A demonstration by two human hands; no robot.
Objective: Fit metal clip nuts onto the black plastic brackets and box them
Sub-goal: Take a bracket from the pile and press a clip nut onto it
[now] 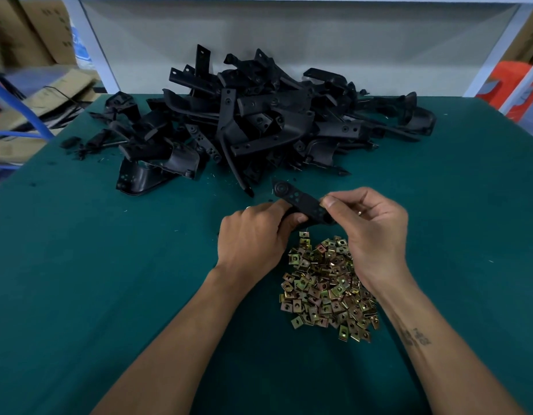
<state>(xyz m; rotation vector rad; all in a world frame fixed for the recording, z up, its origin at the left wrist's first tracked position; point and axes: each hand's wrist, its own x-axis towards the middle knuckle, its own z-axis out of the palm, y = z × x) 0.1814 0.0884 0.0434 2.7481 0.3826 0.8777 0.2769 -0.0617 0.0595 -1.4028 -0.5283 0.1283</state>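
A black plastic bracket [298,202] with several round holes is held just above the table. My left hand [253,235] grips its near end, fingers curled round it. My right hand [370,232] pinches the bracket's right edge between thumb and fingers; whether a clip nut sits under the thumb is hidden. Directly below both hands lies a heap of brass-coloured metal clip nuts [325,289]. A large pile of black brackets [259,121] fills the far middle of the table.
The green table mat [109,280] stretches to both sides of my arms. Cardboard boxes [28,31] and a blue frame stand off the table at the far left. An orange object [510,85] sits at the far right behind a white post.
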